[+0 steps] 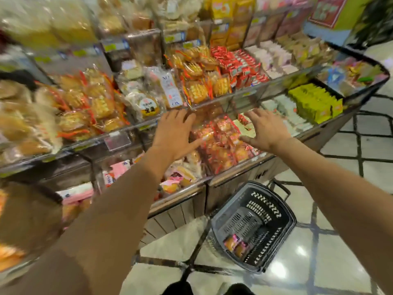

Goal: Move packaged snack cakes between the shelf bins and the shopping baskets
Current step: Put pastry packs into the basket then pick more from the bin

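Both hands, fingers spread and holding nothing, flank the red-wrapped snack cakes (pixel 221 143) in the lower shelf bin: left hand (pixel 176 133) and right hand (pixel 264 129) about equally near.

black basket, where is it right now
In the head view the black basket sits on the tiled floor at lower right, against the shelf base, below the right hand.

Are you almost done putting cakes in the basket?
Just started, it seems. Done: two pink-wrapped cakes lie in the black basket on the floor. In hand: nothing yet; the left hand and right hand reach open over the bin of red-wrapped cakes. Left: that bin looks full.
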